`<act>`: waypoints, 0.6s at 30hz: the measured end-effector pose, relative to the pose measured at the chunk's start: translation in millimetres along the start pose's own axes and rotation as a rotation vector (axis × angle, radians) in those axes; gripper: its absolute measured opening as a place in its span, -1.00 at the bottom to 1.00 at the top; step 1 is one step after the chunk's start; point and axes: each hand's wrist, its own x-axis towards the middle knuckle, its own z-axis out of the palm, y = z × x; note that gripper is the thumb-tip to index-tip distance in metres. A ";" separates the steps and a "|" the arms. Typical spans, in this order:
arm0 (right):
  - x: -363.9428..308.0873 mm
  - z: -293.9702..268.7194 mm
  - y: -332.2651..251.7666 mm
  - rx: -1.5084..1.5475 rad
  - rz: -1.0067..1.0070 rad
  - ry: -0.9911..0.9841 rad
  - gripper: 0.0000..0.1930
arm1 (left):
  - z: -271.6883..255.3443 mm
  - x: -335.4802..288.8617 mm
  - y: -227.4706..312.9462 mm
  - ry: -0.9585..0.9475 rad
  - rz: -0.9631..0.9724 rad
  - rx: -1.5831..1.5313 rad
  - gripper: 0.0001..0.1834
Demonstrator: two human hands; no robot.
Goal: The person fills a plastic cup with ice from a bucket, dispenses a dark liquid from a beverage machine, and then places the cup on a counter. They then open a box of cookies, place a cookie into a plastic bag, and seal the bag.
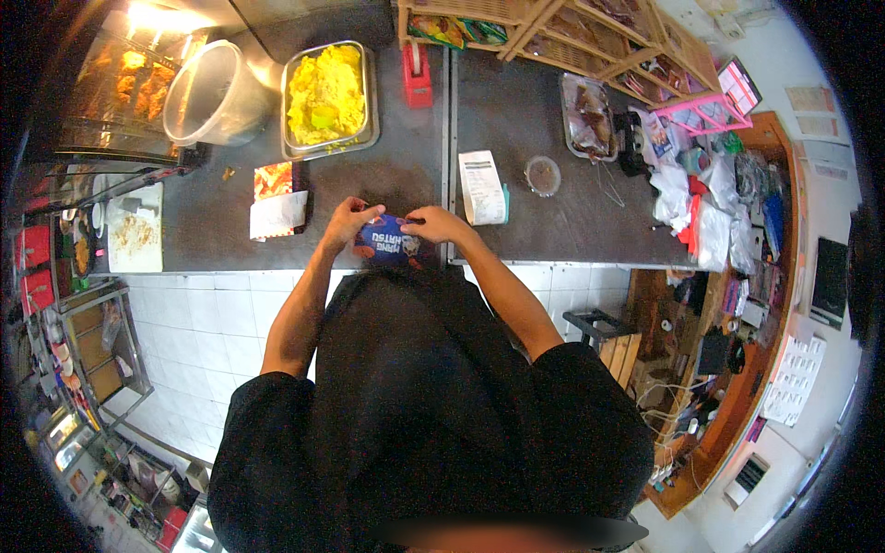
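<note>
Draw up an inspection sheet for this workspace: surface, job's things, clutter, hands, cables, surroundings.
Surface: dark counter, a seam running away from the person.
Job's things: blue printed packet, at the counter's near edge.
Clutter: metal tray of yellow food and red tape dispenser toward the back; white printed slip and small round container right of the packet; plastic bags farther right.
Hands: left hand and right hand both hold the packet.
Cables: white cables at lower right, off the counter.
Surroundings: white tiled floor; wooden rack at the back.
</note>
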 end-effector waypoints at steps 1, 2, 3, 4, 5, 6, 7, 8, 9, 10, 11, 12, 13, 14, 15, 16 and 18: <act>4.1 -1.4 -1.1 0.029 0.015 -0.034 -0.38 | 0.6 1.3 -1.5 0.010 0.014 0.003 -0.25; 7.8 -2.1 -3.4 0.013 -0.044 0.009 -0.37 | 3.2 2.4 -1.9 0.032 0.046 0.018 -0.26; 11.0 -5.8 -5.0 0.081 -0.041 -0.037 -0.37 | 4.2 3.3 -1.1 0.027 0.133 -0.056 -0.23; 13.4 -10.2 -7.1 0.128 -0.009 -0.100 -0.35 | 6.9 3.0 1.3 0.041 0.211 -0.124 -0.20; 16.1 -17.4 -9.0 0.176 0.015 -0.142 -0.34 | 9.6 2.9 6.0 0.042 0.224 -0.149 -0.16; 17.4 -24.8 -11.3 0.221 0.002 -0.141 -0.33 | 8.3 1.5 12.2 0.014 0.245 -0.173 -0.04; 18.1 -32.2 -14.3 0.308 0.003 -0.099 -0.33 | 9.3 -0.9 19.8 0.112 0.314 -0.269 -0.04; 18.6 -40.2 -17.8 0.389 0.007 -0.051 -0.34 | 7.9 -3.3 28.7 0.206 0.359 -0.349 -0.03; 18.6 -46.0 -23.2 0.455 0.044 -0.013 -0.35 | 8.1 -5.3 38.9 0.284 0.429 -0.433 -0.03; 20.1 -51.9 -29.6 0.444 0.163 0.071 -0.37 | 6.8 -13.4 45.9 0.394 0.378 -0.467 -0.17; 19.4 -55.2 -36.7 0.628 0.117 0.145 -0.39 | 8.4 -20.1 52.9 0.316 0.192 -0.548 -0.21; 22.8 -57.5 -45.6 0.687 0.076 0.182 -0.39 | 10.2 -27.8 58.3 0.213 0.064 -0.642 -0.24; 27.2 -59.3 -54.4 0.752 0.023 0.241 -0.40 | 11.1 -34.6 62.7 0.153 -0.094 -0.739 -0.26; 35.8 -61.9 -63.1 0.680 -0.014 0.263 -0.40 | 16.0 -40.6 65.7 0.129 -0.044 -0.637 -0.27; 43.3 -63.3 -69.8 0.629 -0.064 0.272 -0.41 | 17.3 -45.2 67.5 0.132 -0.050 -0.557 -0.31; 59.2 -71.9 -73.5 0.363 0.065 0.270 -0.51 | 19.9 -49.1 68.0 0.207 0.024 -0.590 -0.35; 86.7 -99.6 -63.6 0.867 -0.137 0.292 -0.67 | 16.0 -56.5 64.4 0.218 0.009 -0.852 -0.38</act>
